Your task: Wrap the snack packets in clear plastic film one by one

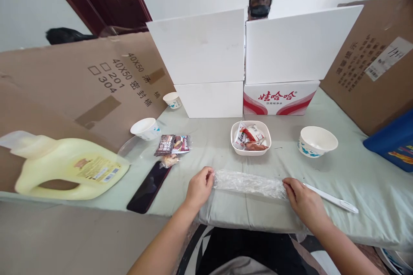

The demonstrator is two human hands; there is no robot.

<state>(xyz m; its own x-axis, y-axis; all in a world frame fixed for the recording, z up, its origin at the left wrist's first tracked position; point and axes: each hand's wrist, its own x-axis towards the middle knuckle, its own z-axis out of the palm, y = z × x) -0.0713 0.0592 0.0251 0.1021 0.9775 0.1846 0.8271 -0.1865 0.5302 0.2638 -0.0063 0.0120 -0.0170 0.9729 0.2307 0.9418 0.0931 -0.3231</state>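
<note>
A crinkled strip of clear bubble wrap or plastic film [248, 183] stretches across the table's front part. My left hand [200, 184] pinches its left end, fingers closed. At the opposite end, my right hand [305, 202] grips the film between thumb and fingers. From behind the right hand a long white plastic handle [335, 198] sticks out to the right; its other end is hidden. Beyond the film sits a white square bowl [251, 152] with several small wrapped snacks [254, 133] in it.
Left are a black phone [148, 188], snack packets [172, 145], paper bowls [145, 129] and a yellow jug [74, 169]. Right are a paper bowl [316, 141] and a blue container [392, 142]. White boxes [209, 99] and cardboard [122, 90] border the table. A person [260, 0] is behind.
</note>
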